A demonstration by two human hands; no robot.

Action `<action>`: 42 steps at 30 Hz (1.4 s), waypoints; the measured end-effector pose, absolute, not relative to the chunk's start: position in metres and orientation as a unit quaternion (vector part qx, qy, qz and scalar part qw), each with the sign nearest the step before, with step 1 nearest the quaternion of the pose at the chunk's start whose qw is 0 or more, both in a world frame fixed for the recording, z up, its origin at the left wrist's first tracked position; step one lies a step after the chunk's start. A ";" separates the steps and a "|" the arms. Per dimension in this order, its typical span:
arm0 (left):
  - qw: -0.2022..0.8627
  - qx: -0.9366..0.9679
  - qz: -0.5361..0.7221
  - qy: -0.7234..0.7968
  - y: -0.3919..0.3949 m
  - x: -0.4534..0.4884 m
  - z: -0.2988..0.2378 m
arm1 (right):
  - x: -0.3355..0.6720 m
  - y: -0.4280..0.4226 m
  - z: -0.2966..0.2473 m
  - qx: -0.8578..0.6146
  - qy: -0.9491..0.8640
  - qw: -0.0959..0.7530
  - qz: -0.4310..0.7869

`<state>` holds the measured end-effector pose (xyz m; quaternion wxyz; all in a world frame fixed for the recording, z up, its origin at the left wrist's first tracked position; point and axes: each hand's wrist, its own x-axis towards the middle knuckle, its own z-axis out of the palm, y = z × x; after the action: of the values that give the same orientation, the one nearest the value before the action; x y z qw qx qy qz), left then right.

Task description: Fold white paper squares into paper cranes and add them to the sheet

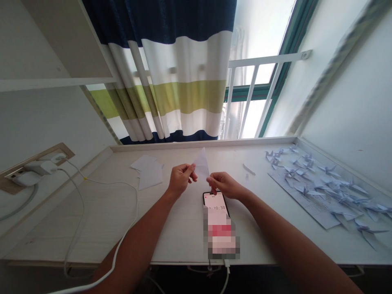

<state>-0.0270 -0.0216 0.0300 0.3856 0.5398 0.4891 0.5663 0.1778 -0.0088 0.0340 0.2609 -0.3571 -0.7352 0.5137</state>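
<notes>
Between my two hands is a folded piece of white paper [202, 164], held up over the desk with a pointed corner at the top. My left hand [181, 179] pinches its left edge between thumb and fingers. At the lower right corner, the fingers of my right hand [225, 184] are closed on the same paper. Just below the hands lies a phone [217, 216] with a timer on its lit screen, partly blurred. To the left of my left hand rests a small pile of white paper sheets [150, 173].
Many folded paper cranes [329, 192] cover the desk's right side, some on a printed sheet [301, 196]. Paper scraps [249, 169] lie right of my hands. A white cable [134, 204] crosses the left side from a wall socket [33, 167]. A curtain [183, 81] hangs behind.
</notes>
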 end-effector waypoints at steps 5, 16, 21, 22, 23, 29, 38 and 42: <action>0.385 0.538 0.567 0.490 -0.021 -0.029 0.030 | 0.178 -0.010 0.034 -0.369 -0.753 0.242 0.488; 0.453 0.594 0.496 0.442 -0.023 -0.020 0.022 | 0.178 0.000 0.031 -0.332 -0.661 0.420 0.525; 0.438 0.585 0.508 0.455 -0.024 -0.021 0.023 | 0.175 -0.003 0.030 -0.383 -0.657 0.413 0.501; 0.438 0.583 0.511 0.455 -0.024 -0.022 0.024 | 0.175 -0.003 0.030 -0.379 -0.652 0.417 0.508; 0.438 0.581 0.513 0.455 -0.024 -0.023 0.024 | 0.176 -0.003 0.029 -0.370 -0.650 0.417 0.517; 0.455 0.575 0.511 0.448 -0.023 -0.024 0.025 | 0.179 -0.003 0.030 -0.368 -0.686 0.398 0.485; 0.499 0.542 0.523 0.429 -0.026 -0.020 0.028 | 0.177 -0.002 0.030 -0.290 -0.611 0.444 0.588; 0.516 0.524 0.527 0.425 -0.026 -0.017 0.025 | 0.177 -0.002 0.030 -0.256 -0.580 0.422 0.648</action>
<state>-0.0171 -0.0258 0.0249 0.5163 0.5241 0.4249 0.5274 0.1774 -0.0019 0.0303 0.4221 -0.2564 -0.5795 0.6483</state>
